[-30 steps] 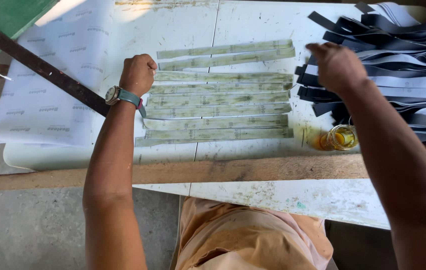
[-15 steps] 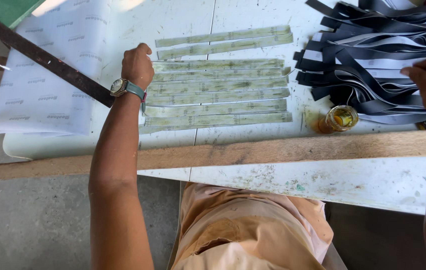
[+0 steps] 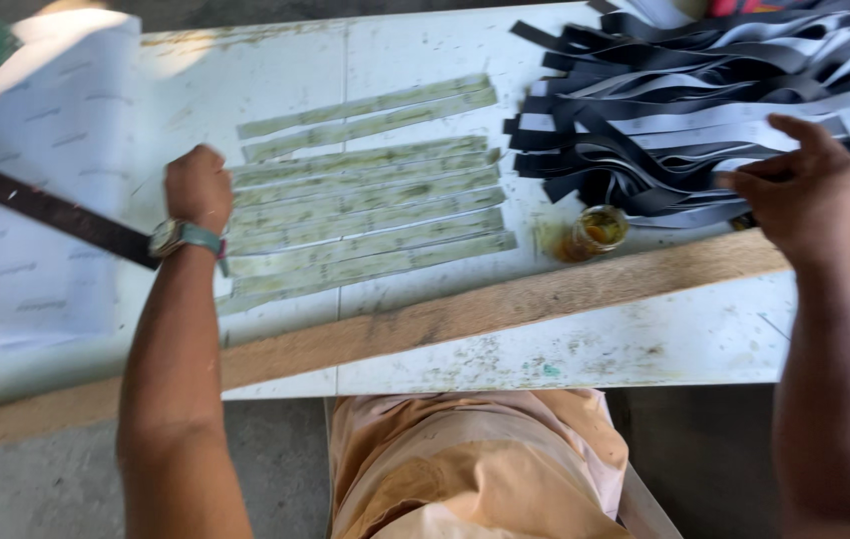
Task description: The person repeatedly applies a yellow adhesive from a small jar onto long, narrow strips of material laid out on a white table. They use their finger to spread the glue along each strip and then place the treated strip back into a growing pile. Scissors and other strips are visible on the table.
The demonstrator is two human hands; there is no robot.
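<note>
A: State of the hands?

B: The left hand (image 3: pixel 198 187), curled into a loose fist at centre left of the frame, rests on the left ends of the pale green strips (image 3: pixel 370 205); I cannot tell whether it pinches one. The right hand (image 3: pixel 809 195), at right of frame, is half open with thumb and fingers apart, closing on nothing, at the near edge of the pile of black and white strips (image 3: pixel 684 110).

A: Surroundings?

B: A small glass jar (image 3: pixel 597 229) stands between the two strip groups. A wooden batten (image 3: pixel 465 314) crosses the white table (image 3: pixel 644 344) below them.

A: Good practice?

B: In my judgement: pin the laid row flat, lift a single strip from the pile's edge, and clear the jar.
</note>
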